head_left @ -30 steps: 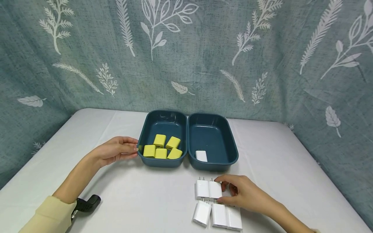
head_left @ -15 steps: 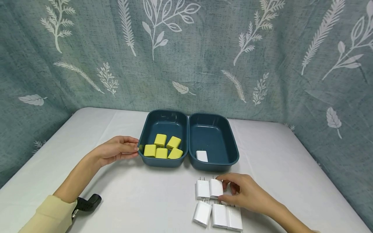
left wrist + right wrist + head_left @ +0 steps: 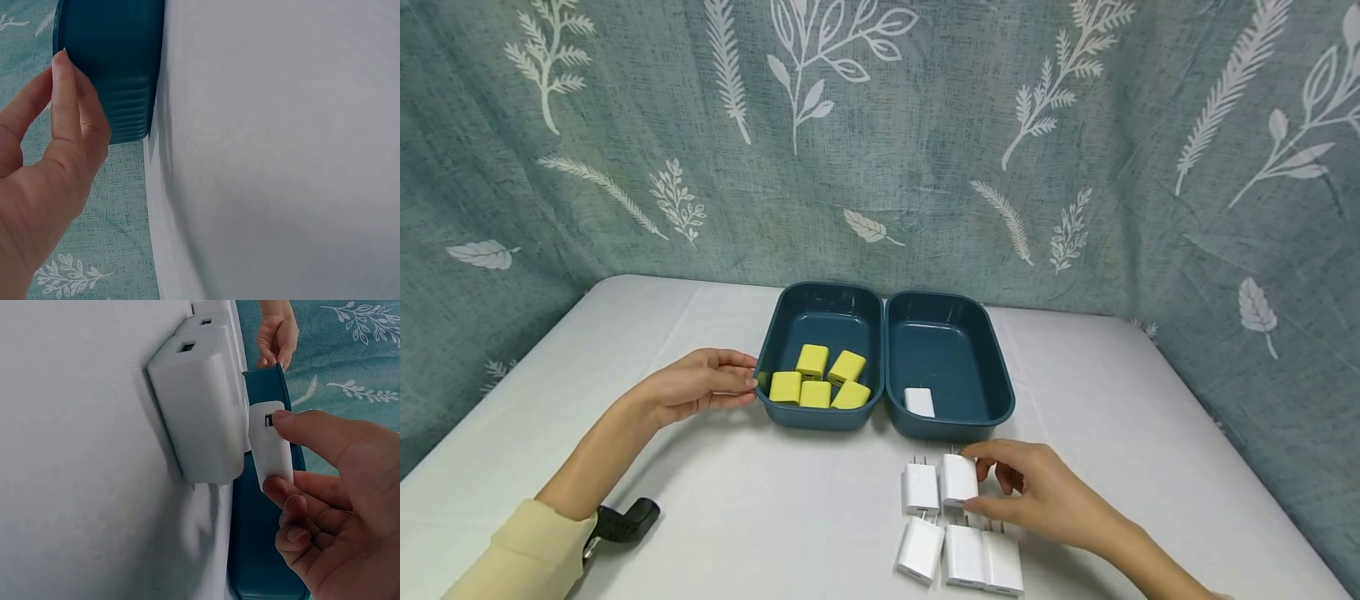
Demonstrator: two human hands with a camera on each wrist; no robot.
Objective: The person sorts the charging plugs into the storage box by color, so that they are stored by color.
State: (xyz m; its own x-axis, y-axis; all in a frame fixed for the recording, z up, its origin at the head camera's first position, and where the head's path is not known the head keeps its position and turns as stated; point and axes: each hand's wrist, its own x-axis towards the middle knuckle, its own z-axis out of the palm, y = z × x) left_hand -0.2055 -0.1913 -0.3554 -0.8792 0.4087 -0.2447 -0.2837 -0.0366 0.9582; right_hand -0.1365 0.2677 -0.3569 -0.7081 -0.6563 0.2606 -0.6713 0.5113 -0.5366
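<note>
My right hand [image 3: 1045, 492] pinches a white USB charger [image 3: 958, 481] between thumb and fingertips, its two prongs pointing toward the bins. In the right wrist view this charger [image 3: 270, 445] shows its USB port beside my thumb. Several more white chargers [image 3: 921, 488] lie on the cloth close by. With thumb and fingertips, my left hand [image 3: 703, 385] holds the left rim of a dark blue bin [image 3: 820, 418]. Several yellow chargers [image 3: 786, 387] lie in that bin. The second blue bin [image 3: 950, 427], set against its right side, contains one white charger [image 3: 919, 402].
White cloth [image 3: 760, 517] covers the table. A patterned green-blue curtain [image 3: 925, 225] hangs behind and at both sides. A black wrist device [image 3: 625, 522] juts from my left sleeve [image 3: 523, 550].
My right hand has lifted the pinched charger slightly and shifted it up toward the bins, apart from its neighbour. My left hand stays at the bin rim.
</note>
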